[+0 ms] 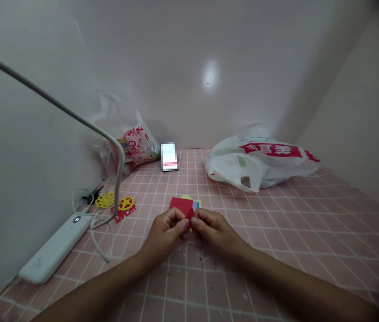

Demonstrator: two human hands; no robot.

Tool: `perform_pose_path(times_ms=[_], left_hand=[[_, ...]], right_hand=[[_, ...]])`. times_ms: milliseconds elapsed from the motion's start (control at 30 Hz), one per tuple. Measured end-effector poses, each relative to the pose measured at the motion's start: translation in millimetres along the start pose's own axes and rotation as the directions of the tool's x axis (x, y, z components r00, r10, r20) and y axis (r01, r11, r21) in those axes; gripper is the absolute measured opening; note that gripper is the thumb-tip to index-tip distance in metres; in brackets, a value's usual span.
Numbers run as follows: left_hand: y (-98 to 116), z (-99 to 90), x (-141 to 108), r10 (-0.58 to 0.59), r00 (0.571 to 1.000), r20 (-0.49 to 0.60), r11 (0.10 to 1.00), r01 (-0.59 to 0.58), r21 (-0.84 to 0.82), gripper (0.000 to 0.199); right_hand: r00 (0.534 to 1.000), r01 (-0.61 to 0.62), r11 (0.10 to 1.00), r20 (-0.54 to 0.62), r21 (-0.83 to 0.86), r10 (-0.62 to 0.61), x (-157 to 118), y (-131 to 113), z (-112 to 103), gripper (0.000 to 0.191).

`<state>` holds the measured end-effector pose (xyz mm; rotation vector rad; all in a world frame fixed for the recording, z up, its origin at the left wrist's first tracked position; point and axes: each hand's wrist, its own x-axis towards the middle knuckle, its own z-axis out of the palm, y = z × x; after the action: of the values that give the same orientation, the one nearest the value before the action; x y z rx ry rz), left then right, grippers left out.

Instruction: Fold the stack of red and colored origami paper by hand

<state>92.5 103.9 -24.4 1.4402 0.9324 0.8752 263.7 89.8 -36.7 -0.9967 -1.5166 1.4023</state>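
Between my two hands is a red square of paper (181,206), raised a little over the table. My left hand (165,230) pinches its lower edge with thumb and forefinger. At the paper's lower right corner, my right hand (214,228) is closed in a pinch, and a small red fold sticks up at its fingertips. Behind the red sheet, colored papers (197,204) in yellow, blue and purple peek out. How many sheets lie there is hidden by the red paper and my fingers.
A white power strip (55,248) with a looped cable lies at left, near yellow and red cut-out shapes (125,204). Behind stand a lit phone (169,155), a clear bag (138,145) and, at right, a white plastic bag (236,165). A lamp-like cord (58,105) crosses the left side.
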Motion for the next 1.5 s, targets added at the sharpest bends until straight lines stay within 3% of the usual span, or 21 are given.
perform_pose_path(times_ms=[167,300,467,700,833,933,1033,1500], left_hand=[[-1,1.6,-1,-0.008,1.000,-0.008,1.000,0.008,-0.029,0.024],[-3,0.4,1,-0.021,0.999,-0.042,0.999,0.019,-0.045,0.022],[-2,0.1,1,-0.029,0.993,-0.116,0.998,0.021,-0.067,0.024],[0,2.2,1,-0.070,0.991,-0.118,0.983,0.049,-0.175,0.023],[-1,1.9,2,-0.135,0.987,-0.083,0.970,0.115,-0.216,0.027],[0,2.0,3,-0.152,0.987,-0.051,0.961,0.135,-0.239,0.030],[3,2.2,4,-0.164,0.986,-0.023,0.950,0.152,-0.273,0.033],[0,-3.4,4,-0.109,0.994,0.021,0.969,0.111,-0.221,0.024]], right_hand=[[0.999,0.034,0.999,0.021,-0.021,-0.033,-1,-5,-2,0.027],[0.994,0.005,0.997,0.113,-0.081,0.004,-1,-8,-2,0.024],[0.997,-0.075,0.997,0.000,0.010,0.075,-2,-6,4,0.019],[0.985,0.097,0.973,-0.117,-0.208,-0.123,-3,-4,2,0.016],[0.994,0.088,0.996,-0.072,0.013,-0.087,-1,-4,-2,0.028],[0.999,0.038,0.967,0.011,0.252,-0.042,2,-5,-5,0.031],[0.998,-0.002,0.931,0.055,0.364,-0.020,4,-6,-5,0.035],[0.994,-0.055,0.913,0.104,0.403,0.013,6,-3,-7,0.033]])
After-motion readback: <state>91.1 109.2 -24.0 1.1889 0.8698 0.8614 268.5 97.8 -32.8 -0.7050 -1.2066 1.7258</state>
